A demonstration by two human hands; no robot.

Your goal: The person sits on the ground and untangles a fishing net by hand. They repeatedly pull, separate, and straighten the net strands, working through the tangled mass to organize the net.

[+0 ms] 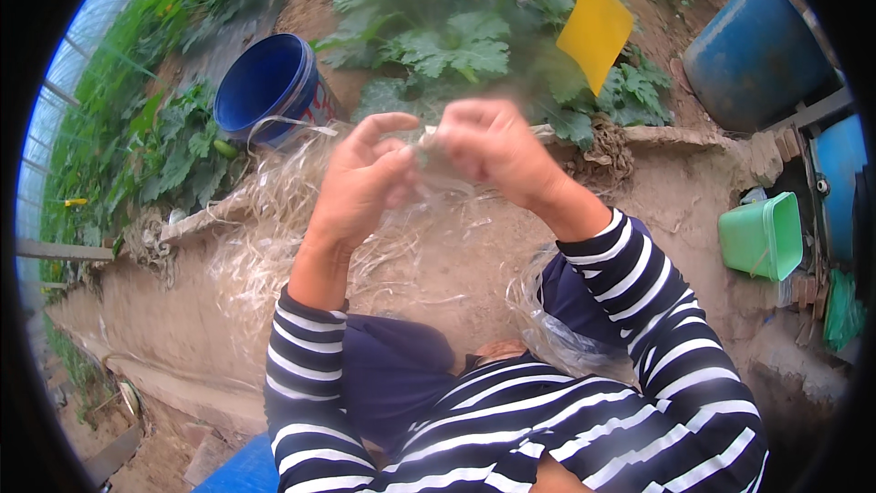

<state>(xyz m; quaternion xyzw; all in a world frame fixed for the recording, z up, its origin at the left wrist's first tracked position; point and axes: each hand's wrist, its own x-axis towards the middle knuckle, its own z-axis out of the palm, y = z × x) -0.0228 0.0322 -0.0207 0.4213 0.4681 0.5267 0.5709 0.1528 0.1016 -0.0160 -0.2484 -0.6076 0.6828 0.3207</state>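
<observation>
My right hand (489, 144) is raised in front of me, blurred, its fingertips pinched on a small whitish end of a plastic strip (429, 131). Close by on the left, my left hand (366, 168) has its thumb and forefinger apart and its other fingers curled. Faint clear strands show below the hands, but whether the left fingers hold one is too blurred to tell. A loose heap of translucent plastic strips (274, 239) spreads over the dirt ground beneath and left of my left hand. More strips (530, 287) lie by my right leg.
Beyond the heap, a blue bucket (304, 92) leans beside leafy squash plants (445, 41). A yellow card (597, 34) hangs before the leaves. At right are a large blue barrel (753, 55) and a light green plastic bin (753, 236). A low ledge (671, 137) borders the plants.
</observation>
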